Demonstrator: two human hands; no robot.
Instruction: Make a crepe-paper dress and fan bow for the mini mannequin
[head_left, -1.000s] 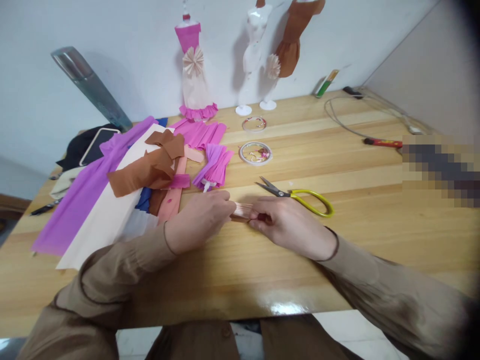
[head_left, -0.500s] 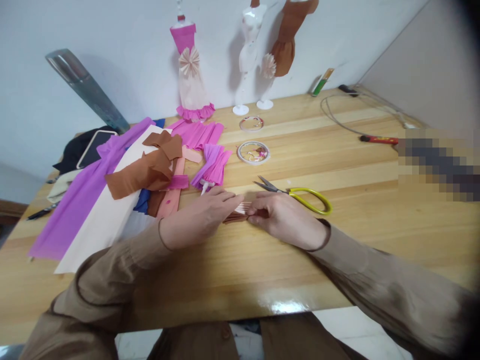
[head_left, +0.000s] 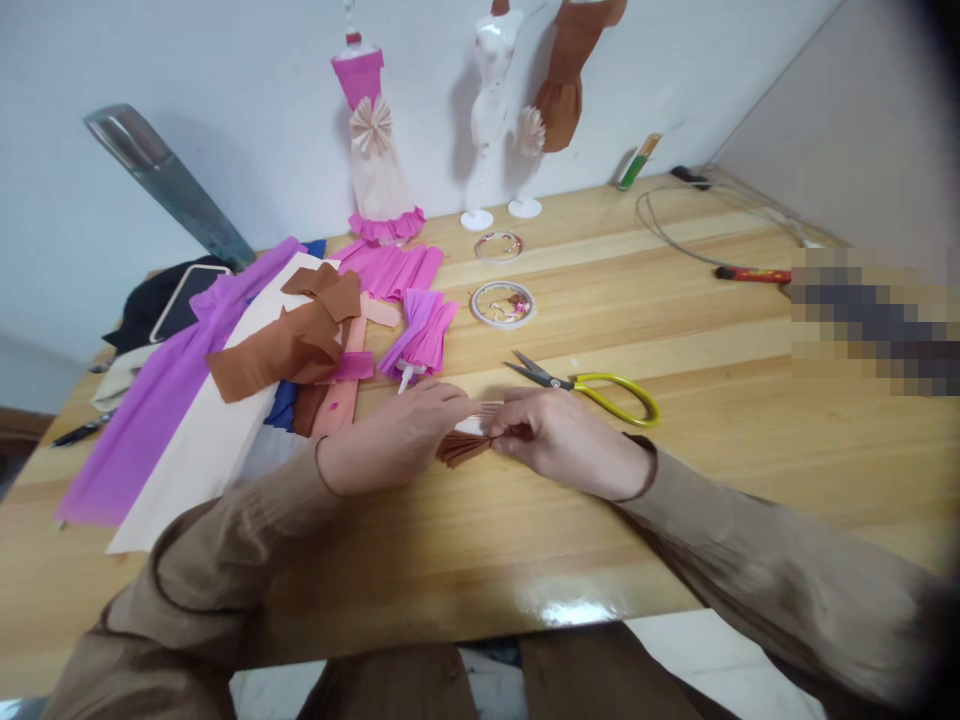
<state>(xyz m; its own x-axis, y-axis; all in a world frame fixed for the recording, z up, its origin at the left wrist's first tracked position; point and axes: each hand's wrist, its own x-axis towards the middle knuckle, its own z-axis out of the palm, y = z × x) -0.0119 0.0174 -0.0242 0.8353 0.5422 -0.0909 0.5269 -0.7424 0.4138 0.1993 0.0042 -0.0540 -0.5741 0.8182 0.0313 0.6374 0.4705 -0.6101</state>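
Note:
Between my hands is a small strip of pleated brown crepe paper (head_left: 459, 450), with a pale patch among its folds. My left hand (head_left: 397, 432) is closed at its left end, its fingertips on the upper folds. The fingers of my right hand (head_left: 562, 438) pinch the right end, where the pleats come together. Just beyond my right hand lie yellow-handled scissors (head_left: 616, 398), blades slightly apart and pointing left. A bundle of pink-purple pleated paper (head_left: 421, 330) with a white tip rests beyond my left hand.
Purple (head_left: 142, 420), cream and brown paper (head_left: 262, 355) is piled at left. Dress forms (head_left: 491, 120), some in paper dresses (head_left: 382, 185), stand by the wall. Rings of tape (head_left: 474, 310) lie mid-table. A red-handled tool (head_left: 757, 275) and grey cable (head_left: 660, 228) are at right.
The lower brown pleats have fanned out toward me, with more of the pale patch showing. My left fingers have curled more. The view has shifted slightly.

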